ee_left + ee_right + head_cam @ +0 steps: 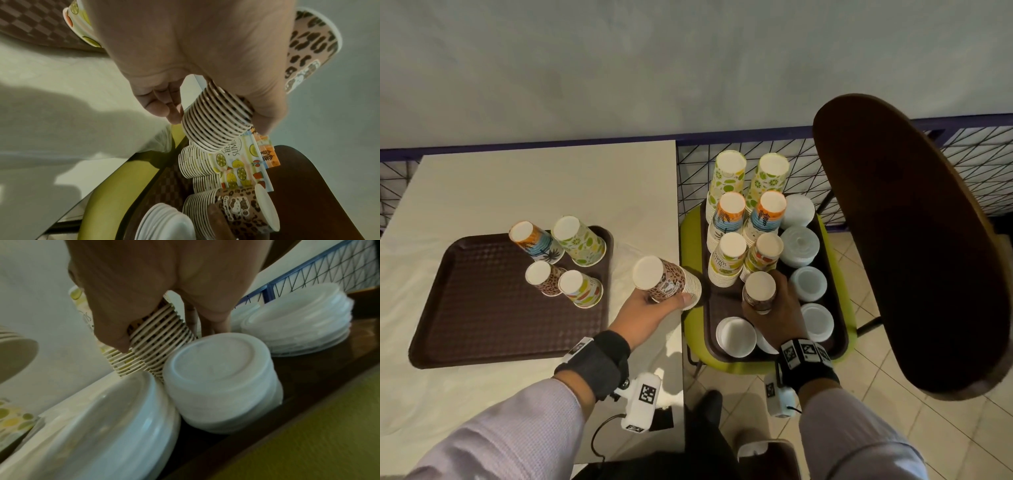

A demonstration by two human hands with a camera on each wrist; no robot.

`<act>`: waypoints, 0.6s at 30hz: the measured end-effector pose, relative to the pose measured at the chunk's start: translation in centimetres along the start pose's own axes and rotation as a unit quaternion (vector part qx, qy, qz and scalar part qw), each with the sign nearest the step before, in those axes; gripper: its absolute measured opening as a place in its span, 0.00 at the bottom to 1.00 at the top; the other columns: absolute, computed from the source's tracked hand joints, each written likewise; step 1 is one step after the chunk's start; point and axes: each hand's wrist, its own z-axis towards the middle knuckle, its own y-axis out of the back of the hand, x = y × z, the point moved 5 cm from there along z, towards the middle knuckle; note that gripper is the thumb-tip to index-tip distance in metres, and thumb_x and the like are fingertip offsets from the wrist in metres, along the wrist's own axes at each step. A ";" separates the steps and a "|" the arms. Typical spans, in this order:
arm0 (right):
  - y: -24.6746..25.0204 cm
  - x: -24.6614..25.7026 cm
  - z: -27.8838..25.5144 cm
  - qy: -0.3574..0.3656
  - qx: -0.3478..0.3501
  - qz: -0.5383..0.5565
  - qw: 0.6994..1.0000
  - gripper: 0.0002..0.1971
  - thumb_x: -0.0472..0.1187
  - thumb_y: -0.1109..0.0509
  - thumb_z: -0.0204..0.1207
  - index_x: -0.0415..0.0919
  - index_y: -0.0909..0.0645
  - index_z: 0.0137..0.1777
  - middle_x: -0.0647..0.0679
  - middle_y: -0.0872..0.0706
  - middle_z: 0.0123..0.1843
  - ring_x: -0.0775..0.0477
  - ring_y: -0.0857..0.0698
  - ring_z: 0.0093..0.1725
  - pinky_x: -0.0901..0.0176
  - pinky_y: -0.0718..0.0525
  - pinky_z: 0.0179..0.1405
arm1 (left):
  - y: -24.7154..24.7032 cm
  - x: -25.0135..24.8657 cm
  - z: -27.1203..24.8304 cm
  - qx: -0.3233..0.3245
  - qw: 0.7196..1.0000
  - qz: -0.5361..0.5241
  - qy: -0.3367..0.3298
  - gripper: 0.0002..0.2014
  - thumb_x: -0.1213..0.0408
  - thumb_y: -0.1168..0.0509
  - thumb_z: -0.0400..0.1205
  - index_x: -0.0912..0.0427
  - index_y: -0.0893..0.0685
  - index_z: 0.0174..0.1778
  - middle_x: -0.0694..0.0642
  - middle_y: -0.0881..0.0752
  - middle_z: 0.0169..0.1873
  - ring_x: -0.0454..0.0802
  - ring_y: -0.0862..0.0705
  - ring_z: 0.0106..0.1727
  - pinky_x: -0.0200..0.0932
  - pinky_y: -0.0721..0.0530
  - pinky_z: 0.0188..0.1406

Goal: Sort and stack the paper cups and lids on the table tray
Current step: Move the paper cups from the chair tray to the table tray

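Note:
My left hand (654,305) grips a tilted stack of leopard-print cups (666,279) above the table's right edge, between the two trays; its stacked rims (218,120) show under my palm. My right hand (774,305) grips a second leopard-print cup stack (758,293) on the chair tray (840,329), with the rims (162,340) held between thumb and fingers. The table tray (482,308) holds four upturned cups: orange palm (534,240), green citrus (580,241), leopard (544,277), fruit print (580,287).
The chair tray on the green seat (739,365) carries several tall stacks of printed cups (729,192) and several stacks of white lids (799,245), (222,382). A dark chair back (914,240) looms at right. A wire railing (979,164) runs behind.

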 end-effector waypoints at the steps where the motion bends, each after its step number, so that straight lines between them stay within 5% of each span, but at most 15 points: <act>1: 0.1 0.0 0.0 0.005 -0.004 0.000 1.000 0.35 0.52 0.16 0.64 0.53 0.27 0.70 0.47 0.20 0.62 0.45 0.17 0.59 0.42 0.14 0.59 | 0.3 0.0 0.2 -0.010 1.000 -0.007 0.002 0.27 0.55 0.22 0.79 0.52 0.18 0.74 0.48 0.10 0.61 0.37 0.15 0.54 0.46 0.17 0.64; 3: 0.5 0.2 -0.2 0.016 -0.016 -0.001 1.000 0.34 0.50 0.15 0.65 0.52 0.26 0.70 0.47 0.20 0.62 0.48 0.19 0.59 0.45 0.15 0.59 | 0.9 -0.2 0.9 -0.035 0.999 -0.023 0.006 0.27 0.54 0.21 0.79 0.53 0.18 0.73 0.50 0.10 0.59 0.43 0.14 0.53 0.55 0.19 0.70; 7: 1.8 1.0 -0.7 0.031 -0.048 0.017 0.998 0.33 0.50 0.14 0.65 0.54 0.25 0.68 0.50 0.20 0.61 0.50 0.21 0.61 0.43 0.14 0.60 | 2.5 -0.5 3.0 -0.088 0.994 -0.067 0.007 0.19 0.53 0.21 0.79 0.45 0.19 0.62 0.46 0.11 0.56 0.48 0.14 0.53 0.56 0.18 0.69; 13: 4.0 3.5 -2.3 0.068 -0.101 0.069 0.990 0.35 0.45 0.12 0.65 0.51 0.26 0.69 0.54 0.21 0.63 0.43 0.18 0.65 0.41 0.14 0.60 | 4.4 -0.2 7.9 -0.136 0.986 -0.098 0.025 0.32 0.48 0.20 0.77 0.46 0.26 0.75 0.50 0.13 0.62 0.55 0.14 0.58 0.47 0.15 0.51; 16: 4.9 5.4 -3.3 0.094 -0.123 0.095 0.983 0.37 0.42 0.12 0.64 0.59 0.28 0.69 0.54 0.22 0.63 0.45 0.18 0.64 0.43 0.15 0.61 | 5.4 0.4 10.6 -0.157 0.983 -0.091 0.038 0.41 0.43 0.18 0.71 0.46 0.27 0.78 0.53 0.14 0.66 0.60 0.15 0.67 0.59 0.17 0.71; 18: 5.1 6.3 -3.9 0.096 -0.116 0.110 0.983 0.40 0.44 0.13 0.63 0.70 0.31 0.68 0.52 0.22 0.63 0.49 0.18 0.64 0.48 0.15 0.62 | 6.1 0.7 12.2 -0.174 0.981 -0.072 0.046 0.45 0.40 0.17 0.66 0.46 0.27 0.78 0.54 0.13 0.66 0.62 0.15 0.69 0.65 0.19 0.76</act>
